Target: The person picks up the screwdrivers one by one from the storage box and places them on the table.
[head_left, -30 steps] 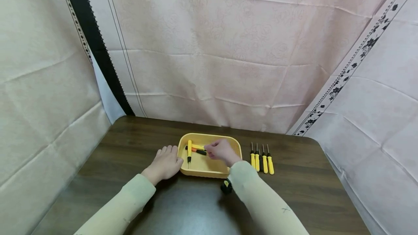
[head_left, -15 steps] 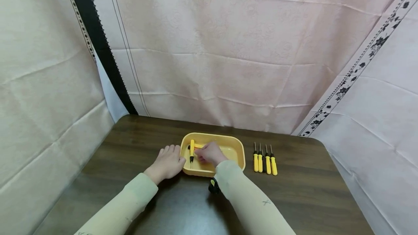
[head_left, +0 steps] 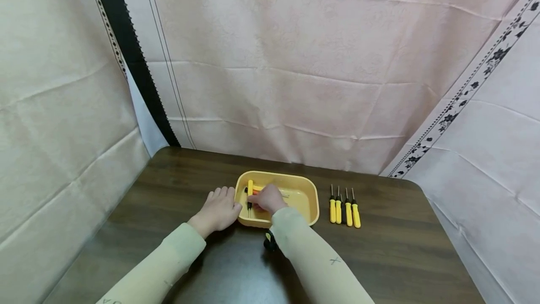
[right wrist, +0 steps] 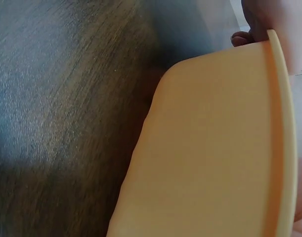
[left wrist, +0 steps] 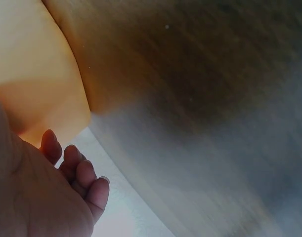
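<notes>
A pale yellow plastic tray (head_left: pixel 299 201) stands on the table, its outer wall (right wrist: pixel 210 138) filling much of the right wrist view. My left hand (head_left: pixel 218 208) rests against the tray's left side, its fingers loosely bent in the left wrist view. Inside the tray, my right hand (head_left: pixel 270 198) reaches to the yellow-handled screwdriver (head_left: pixel 250 186) near the left end, fingertips over its handle. Whether they pinch it cannot be told. Another yellow handle (head_left: pixel 257 188) and an orange piece (head_left: pixel 255 192) lie beside it, partly covered by the hand. A thin metal shaft (head_left: pixel 284 195) shows right of the hand.
To the tray's right, several screwdrivers (head_left: pixel 343 208) with mostly yellow handles lie in a row, shafts pointing away. The dark wooden table (head_left: pixel 401 247) is bordered by hanging pale cloth (head_left: pixel 287 97) at the back and sides.
My right hand has moved left inside the tray, from its middle to the screwdriver at the left end. The left hand stays at the tray's side. The head view has shifted slightly.
</notes>
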### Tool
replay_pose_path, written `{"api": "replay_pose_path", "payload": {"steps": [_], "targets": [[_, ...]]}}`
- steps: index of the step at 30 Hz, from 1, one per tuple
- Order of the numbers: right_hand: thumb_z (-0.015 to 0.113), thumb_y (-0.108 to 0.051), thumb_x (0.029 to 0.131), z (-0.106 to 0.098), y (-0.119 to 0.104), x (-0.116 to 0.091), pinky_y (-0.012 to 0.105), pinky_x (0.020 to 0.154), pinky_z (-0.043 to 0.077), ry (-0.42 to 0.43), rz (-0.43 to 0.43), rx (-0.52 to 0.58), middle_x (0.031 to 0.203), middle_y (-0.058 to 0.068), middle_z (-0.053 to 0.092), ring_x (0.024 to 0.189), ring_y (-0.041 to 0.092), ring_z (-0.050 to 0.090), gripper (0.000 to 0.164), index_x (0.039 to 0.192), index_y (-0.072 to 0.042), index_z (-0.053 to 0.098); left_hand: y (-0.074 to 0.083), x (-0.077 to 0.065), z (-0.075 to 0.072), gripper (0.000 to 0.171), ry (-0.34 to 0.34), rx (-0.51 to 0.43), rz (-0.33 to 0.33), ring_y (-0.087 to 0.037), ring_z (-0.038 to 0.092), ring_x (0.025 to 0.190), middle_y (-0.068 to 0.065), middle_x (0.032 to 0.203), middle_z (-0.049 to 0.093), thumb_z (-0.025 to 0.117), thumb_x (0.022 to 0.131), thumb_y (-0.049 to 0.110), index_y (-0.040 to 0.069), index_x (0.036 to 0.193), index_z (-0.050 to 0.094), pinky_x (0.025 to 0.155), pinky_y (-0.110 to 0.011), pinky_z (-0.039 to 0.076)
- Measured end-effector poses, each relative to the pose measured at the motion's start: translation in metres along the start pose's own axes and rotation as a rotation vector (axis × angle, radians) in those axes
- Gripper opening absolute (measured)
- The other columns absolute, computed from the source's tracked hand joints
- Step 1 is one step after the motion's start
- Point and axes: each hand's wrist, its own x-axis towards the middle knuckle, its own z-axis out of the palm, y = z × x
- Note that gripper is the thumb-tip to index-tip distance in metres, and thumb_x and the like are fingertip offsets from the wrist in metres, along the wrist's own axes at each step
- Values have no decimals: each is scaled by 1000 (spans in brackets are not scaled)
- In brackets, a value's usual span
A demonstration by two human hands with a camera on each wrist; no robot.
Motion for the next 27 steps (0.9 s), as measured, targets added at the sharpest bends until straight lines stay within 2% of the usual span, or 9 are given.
{"api": "replay_pose_path", "payload": {"steps": [6,12,18,27], "targets": [[82,-24,76,3,-3,-3,27,47,43,30,17,-61,56,5,59,47,15,51,26,68,-3,70,0,0,-1,27,-11,8,1,-23,36,84,-4,90,42,41,95,33,9,105,48,76,-39,29],[81,-25,77,5,-7,-3,25,46,41,32,30,-112,54,3,56,47,15,52,26,66,-5,68,-1,0,1,27,-3,3,7,-24,36,82,-4,89,41,41,94,32,8,104,48,75,-39,29],[80,-23,78,5,-8,-3,26,47,42,24,56,-86,57,6,59,50,18,55,24,67,-4,68,0,0,0,26,2,2,7,-24,36,82,-4,88,41,41,94,32,9,102,47,74,-39,28],[79,-18,76,6,-3,-1,27,48,45,36,66,12,61,8,61,51,18,56,19,70,-3,68,1,1,-1,27,6,19,6,-23,37,82,-4,89,42,41,95,32,8,104,48,76,-40,30]]}}
